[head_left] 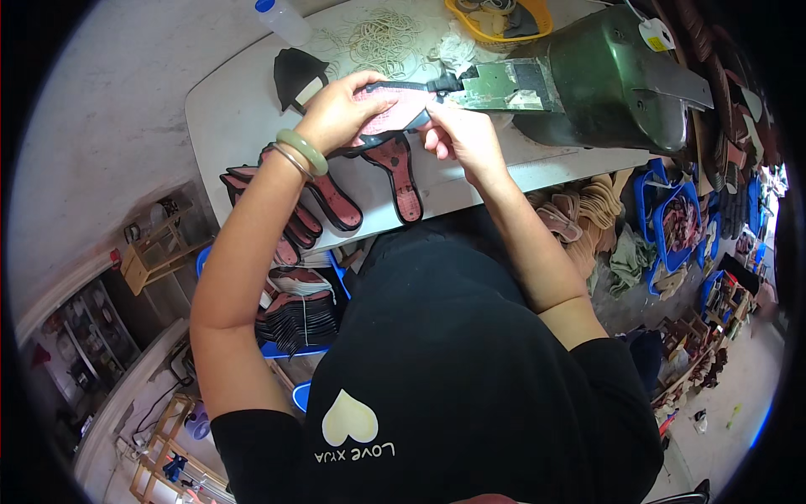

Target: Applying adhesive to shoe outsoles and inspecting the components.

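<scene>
A pink shoe insole [386,111] with a black edge is held up at the working end of a green machine [588,80]. My left hand [342,111] grips its left side, thumb on the pink face and the other fingers partly hidden behind it. At its right end my right hand [462,141] pinches the edge close under the machine's dark head [445,82]. Part of the insole's far side is hidden by the hands. Just below lies another pink insole with black trim [405,181], and more of them [334,202] spread to the left along the table's near edge.
On the white table [227,105] are a black fabric piece [298,76], tangled pale cord [386,42], a clear bottle with a blue cap [285,23] and a yellow basket [504,38]. Below stand stacked black pieces [298,323], beige soles [579,210] and blue crates [678,223].
</scene>
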Demonstrator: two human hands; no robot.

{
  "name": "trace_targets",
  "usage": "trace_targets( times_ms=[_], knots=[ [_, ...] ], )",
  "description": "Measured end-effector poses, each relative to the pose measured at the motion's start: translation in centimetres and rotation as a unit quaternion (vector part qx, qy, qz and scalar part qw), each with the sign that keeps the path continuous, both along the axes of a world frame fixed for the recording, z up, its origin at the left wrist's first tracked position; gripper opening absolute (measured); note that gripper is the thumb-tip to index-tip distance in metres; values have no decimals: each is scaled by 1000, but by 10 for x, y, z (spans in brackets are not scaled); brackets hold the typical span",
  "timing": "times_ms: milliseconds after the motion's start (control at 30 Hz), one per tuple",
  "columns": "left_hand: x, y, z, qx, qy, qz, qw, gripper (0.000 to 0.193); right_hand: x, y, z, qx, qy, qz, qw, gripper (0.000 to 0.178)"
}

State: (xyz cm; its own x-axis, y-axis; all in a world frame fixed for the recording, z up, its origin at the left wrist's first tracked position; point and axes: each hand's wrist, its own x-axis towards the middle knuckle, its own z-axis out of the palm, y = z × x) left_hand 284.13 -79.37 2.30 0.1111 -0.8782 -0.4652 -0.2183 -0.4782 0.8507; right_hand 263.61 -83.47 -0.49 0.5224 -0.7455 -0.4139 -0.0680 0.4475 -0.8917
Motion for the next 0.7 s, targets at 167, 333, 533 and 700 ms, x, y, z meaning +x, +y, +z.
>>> trace_targets(
  times_ms=[167, 333, 533, 700],
  knots=[
    [-24, 22, -12, -33, 86, 101, 991, 31, -11, 9, -4, 17, 22, -14, 1000, 34],
    [-49, 37, -27, -114, -56, 124, 984, 42, -24, 41, -12, -20, -28, -22, 999, 35],
    [-77, 42, -24, -128, -169, 129, 969, 52, -33, 78, -37, 34, -36, 63, 997, 24],
    [-68, 31, -13, -135, -228, 120, 957, 51, -33, 66, -49, -13, -78, 43, 996, 23]
  ],
)
